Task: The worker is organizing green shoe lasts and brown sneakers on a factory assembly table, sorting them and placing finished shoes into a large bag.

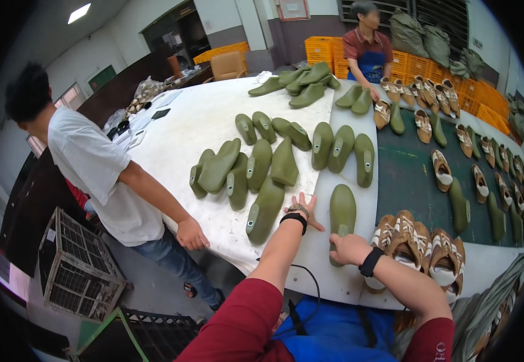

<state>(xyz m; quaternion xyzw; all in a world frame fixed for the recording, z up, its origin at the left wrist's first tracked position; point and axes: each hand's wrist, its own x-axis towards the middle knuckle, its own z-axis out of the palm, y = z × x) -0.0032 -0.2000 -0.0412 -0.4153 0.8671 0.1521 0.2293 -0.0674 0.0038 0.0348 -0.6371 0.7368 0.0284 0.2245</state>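
Work looks partway: brown shoes [441,170] and lasts already lie spaced across the dark green surface [404,172], and 3 lasts [341,149] are lined up beside it, while loose lasts [220,168] remain clustered on the worktop [180,142]. The right hand's [351,249] fingers grip a green last [342,208] at the near edge; the left hand's [302,212] are spread wide, empty.

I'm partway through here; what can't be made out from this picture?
- Head view: part of the green last, covered by the right hand.
- Head view: the palm of the left hand, hidden by the back of that hand.
- Head view: the exact count in the back heap of lasts, which overlap.
- Head view: stitching on the shoes near the right rim, too small.
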